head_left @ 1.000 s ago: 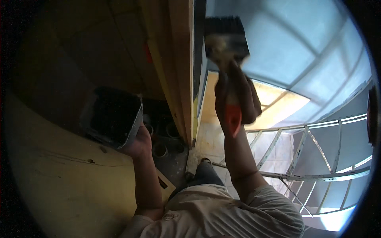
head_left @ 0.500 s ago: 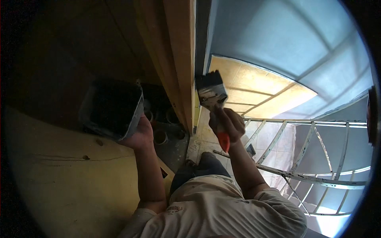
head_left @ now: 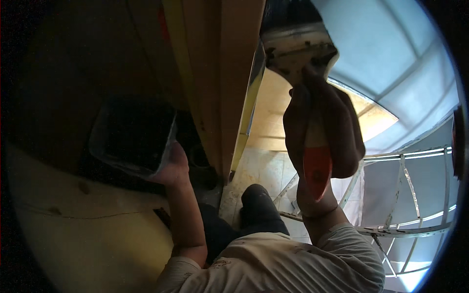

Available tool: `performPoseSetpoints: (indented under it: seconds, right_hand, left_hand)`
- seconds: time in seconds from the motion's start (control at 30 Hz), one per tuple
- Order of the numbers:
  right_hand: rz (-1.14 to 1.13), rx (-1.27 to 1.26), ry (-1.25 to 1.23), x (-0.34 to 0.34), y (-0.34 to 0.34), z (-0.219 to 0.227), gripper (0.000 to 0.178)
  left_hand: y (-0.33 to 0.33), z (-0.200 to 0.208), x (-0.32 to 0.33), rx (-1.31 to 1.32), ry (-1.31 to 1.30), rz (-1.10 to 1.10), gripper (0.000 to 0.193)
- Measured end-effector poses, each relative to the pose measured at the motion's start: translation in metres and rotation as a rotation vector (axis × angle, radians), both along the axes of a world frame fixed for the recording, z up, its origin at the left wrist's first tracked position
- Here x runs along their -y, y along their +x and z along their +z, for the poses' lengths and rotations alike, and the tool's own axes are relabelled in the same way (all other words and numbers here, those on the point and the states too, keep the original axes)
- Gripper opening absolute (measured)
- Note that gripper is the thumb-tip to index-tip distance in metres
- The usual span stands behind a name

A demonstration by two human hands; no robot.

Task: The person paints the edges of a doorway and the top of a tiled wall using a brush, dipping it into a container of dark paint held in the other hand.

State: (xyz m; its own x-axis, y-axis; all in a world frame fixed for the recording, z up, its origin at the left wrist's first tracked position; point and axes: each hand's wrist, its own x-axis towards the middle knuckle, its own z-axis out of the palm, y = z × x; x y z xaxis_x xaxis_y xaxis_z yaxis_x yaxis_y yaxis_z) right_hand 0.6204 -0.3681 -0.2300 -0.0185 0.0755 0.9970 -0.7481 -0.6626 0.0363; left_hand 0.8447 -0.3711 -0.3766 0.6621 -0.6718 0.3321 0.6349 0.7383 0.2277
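Observation:
My right hand is closed round the handle of a wide flat paintbrush, raised close to the camera. Its bristles are dark with paint, the ferrule is pale and smeared, and the handle ends in a red tip. The bristles overlap the upper edge of the wooden door frame; whether they touch it I cannot tell. On the left, my left hand supports a squarish open container by its side and underside. The container's inside is very dark, so its contents are hard to make out.
A white, paint-worn metal railing stands on the right. Beyond the frame are a pale blue wall and a tan panel. Light floor tiles show by my leg. A yellowish surface fills the lower left.
My right hand has lifted the paintbrush up and to the right, nearer the camera. My left hand still holds the container in about the same place. The view has shifted slightly.

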Motion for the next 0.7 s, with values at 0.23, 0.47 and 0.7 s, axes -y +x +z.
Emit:
performPoseSetpoints:
  seconds: [0.23, 0.47, 0.7]
  right_hand:
    - [0.045, -0.065, -0.097, -0.025, -0.001, -0.084, 0.028]
    - [0.174, 0.176, -0.068, -0.039, -0.026, -0.183, 0.030]
    - [0.501, 0.229, -0.270, 0.001, -0.022, -0.186, 0.024]
  left_hand:
    - [-0.014, -0.082, -0.007, 0.024, -0.015, 0.090, 0.083]
    - [-0.032, -0.169, -0.010, 0.110, -0.047, 0.175, 0.081]
    - [-0.039, -0.228, -0.013, 0.029, -0.056, 0.218, 0.079]
